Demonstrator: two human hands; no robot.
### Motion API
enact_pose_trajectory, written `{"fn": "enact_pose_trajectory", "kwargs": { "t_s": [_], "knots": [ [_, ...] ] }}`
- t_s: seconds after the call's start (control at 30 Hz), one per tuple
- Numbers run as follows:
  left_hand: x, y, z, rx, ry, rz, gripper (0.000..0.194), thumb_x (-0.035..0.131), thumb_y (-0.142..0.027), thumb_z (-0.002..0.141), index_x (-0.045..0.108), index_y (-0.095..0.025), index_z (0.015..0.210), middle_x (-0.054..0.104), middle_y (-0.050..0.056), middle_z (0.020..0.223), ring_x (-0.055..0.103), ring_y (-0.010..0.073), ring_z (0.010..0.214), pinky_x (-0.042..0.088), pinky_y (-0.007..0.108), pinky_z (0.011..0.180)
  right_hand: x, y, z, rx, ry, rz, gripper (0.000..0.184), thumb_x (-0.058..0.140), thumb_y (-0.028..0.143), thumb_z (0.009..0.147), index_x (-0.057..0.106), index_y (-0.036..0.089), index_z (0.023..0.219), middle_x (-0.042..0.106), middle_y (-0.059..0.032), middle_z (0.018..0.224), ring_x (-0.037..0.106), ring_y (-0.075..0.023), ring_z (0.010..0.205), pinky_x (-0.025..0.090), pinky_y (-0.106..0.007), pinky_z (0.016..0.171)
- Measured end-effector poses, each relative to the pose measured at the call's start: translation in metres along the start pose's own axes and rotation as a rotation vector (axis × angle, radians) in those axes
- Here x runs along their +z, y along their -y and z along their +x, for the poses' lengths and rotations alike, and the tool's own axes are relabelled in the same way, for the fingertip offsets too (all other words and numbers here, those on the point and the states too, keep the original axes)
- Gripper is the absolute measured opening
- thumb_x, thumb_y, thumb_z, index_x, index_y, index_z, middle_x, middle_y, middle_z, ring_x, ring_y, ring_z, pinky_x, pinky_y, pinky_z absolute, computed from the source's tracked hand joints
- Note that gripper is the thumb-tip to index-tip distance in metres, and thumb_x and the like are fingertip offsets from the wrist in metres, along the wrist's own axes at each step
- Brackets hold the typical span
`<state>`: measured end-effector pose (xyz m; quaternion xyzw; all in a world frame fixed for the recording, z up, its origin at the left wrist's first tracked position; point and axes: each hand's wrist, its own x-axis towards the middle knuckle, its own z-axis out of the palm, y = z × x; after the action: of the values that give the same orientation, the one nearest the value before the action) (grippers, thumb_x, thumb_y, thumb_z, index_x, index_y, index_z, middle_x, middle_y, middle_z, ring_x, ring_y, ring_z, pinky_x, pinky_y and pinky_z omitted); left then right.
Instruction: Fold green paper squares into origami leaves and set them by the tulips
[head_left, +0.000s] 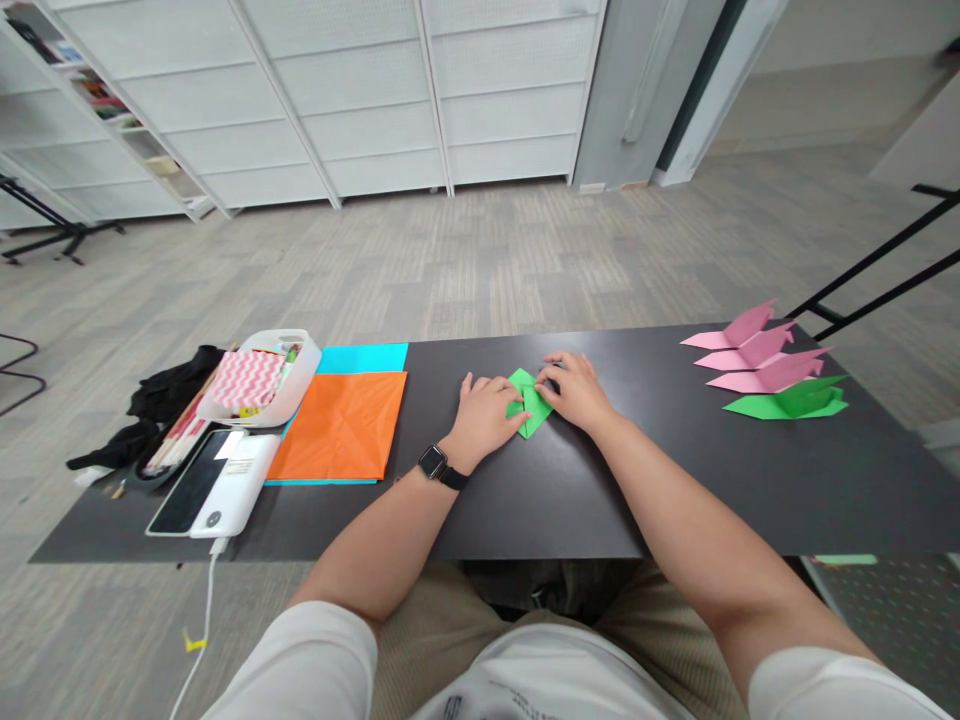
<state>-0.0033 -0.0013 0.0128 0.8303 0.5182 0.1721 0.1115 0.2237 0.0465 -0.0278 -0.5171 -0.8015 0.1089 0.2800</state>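
A small piece of green origami paper, folded into a diamond-like shape with flaps, lies flat on the dark table in front of me. My left hand, with a watch on its wrist, presses on the paper's left side, its thumb near the lower edge. At the upper right edge, the fingers of my right hand are bent and pinch the paper. Some of the fold lines are hidden under my fingers.
Orange paper sheets lie over blue sheets on the left. Beside them are a white bin, a phone and a cabled white power bank. Pink folded birds and a green one stand at right.
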Motion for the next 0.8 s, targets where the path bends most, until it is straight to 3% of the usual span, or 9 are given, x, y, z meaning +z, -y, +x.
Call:
{"fn": "enact_pose_trajectory", "kwargs": {
  "t_s": [0.17,0.3,0.4,0.63,0.8],
  "knots": [
    [0.0029,-0.0005,-0.0012,-0.008,-0.015,0.058,0.03,0.077,-0.047,0.095,0.071,-0.027,0.116,0.073,0.006,0.121,0.062,0.0326,0.118,0.024,0.069,0.127,0.0025,0.003,0.003,0.006,0.004,-0.01,0.005,0.071,0.027,0.093,0.076,0.029,0.096,0.064,-0.009,0.133,0.058,-0.0338,0.131,0.029,-0.074,0.122],
    [0.0011,-0.0021,-0.0021,0.01,0.014,0.099,0.037,0.071,-0.047,0.099,0.068,-0.032,0.132,0.07,0.006,0.127,0.06,0.0314,0.122,0.024,0.066,0.128,0.0039,0.0038,0.0041,0.0,0.014,-0.017,0.009,0.072,0.027,0.093,0.076,0.029,0.101,0.065,-0.0083,0.13,0.058,-0.0327,0.13,0.028,-0.073,0.123],
    [-0.0018,-0.0039,-0.0024,0.016,0.055,0.134,0.035,0.067,-0.047,0.102,0.071,-0.035,0.134,0.067,0.005,0.13,0.058,0.0302,0.123,0.025,0.064,0.128,0.0036,0.0023,0.0042,0.006,0.02,-0.018,0.008,0.072,0.027,0.094,0.076,0.029,0.101,0.066,-0.0072,0.129,0.058,-0.0316,0.129,0.027,-0.072,0.123],
    [-0.003,-0.0022,-0.0007,0.021,0.069,0.145,0.039,0.068,-0.05,0.1,0.073,-0.033,0.135,0.065,0.006,0.133,0.056,0.0307,0.125,0.027,0.061,0.127,-0.004,-0.0058,0.0056,0.188,-0.096,-0.078,0.006,0.071,0.026,0.094,0.076,0.027,0.094,0.068,-0.0077,0.117,0.06,-0.0324,0.119,0.03,-0.07,0.12],
    [-0.0023,0.0006,0.0004,0.035,0.068,0.123,0.042,0.067,-0.051,0.1,0.071,-0.031,0.137,0.063,0.007,0.135,0.055,0.0314,0.125,0.03,0.06,0.124,-0.0047,0.0016,0.0024,0.08,-0.061,-0.022,0.006,0.071,0.028,0.093,0.077,0.027,0.094,0.067,-0.0075,0.122,0.061,-0.0296,0.12,0.037,-0.06,0.118]
  ]
}}
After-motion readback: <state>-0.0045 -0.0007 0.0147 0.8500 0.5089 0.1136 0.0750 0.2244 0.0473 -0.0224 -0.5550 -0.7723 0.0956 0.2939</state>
